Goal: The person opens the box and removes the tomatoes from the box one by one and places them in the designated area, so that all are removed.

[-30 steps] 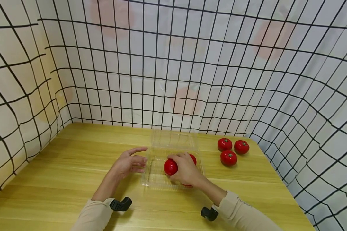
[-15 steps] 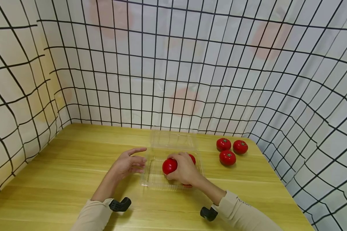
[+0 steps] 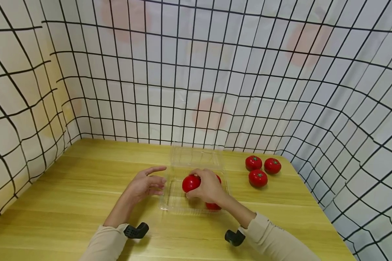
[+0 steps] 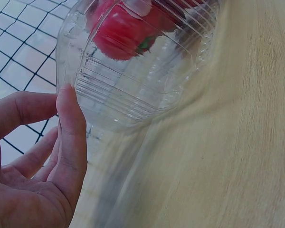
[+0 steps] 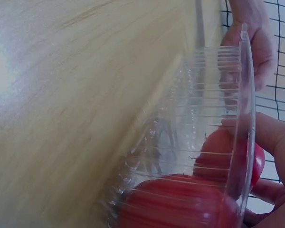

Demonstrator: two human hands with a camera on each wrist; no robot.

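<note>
Seen from above, a person's two bare hands work at a yellow wood-grain counter (image 3: 75, 188). Just below the centre of the frame sits a clear plastic clamshell box (image 3: 176, 203), its lid (image 3: 196, 158) folded open toward the back. The right hand (image 3: 210, 185) holds a glossy red tomato (image 3: 190, 184), fingers and thumb curved around it, over the middle of the box; whether the tomato rests on the box's floor is hard to tell. Through the clear wall, the left wrist view shows a green stem on this tomato's lower right. Two more tomatoes lie along the box's right side: a rear tomato (image 3: 219, 179), mostly hidden behind the right hand, and a front tomato (image 3: 213, 206), partly covered by the wrist. The left hand (image 3: 145, 184) is at the box's left rim, fingers loosely spread and slightly bent, holding nothing clearly visible. Right of the centre, three loose tomatoes (image 3: 258, 178) with green star-shaped stems cluster on the counter. Beige sleeves (image 3: 106, 242) enter from the bottom edge, each with a black wrist device (image 3: 136, 231). Behind, black wire mesh (image 3: 189, 69) fronts a pale sheet (image 3: 170, 83) with faded red shapes.
</note>
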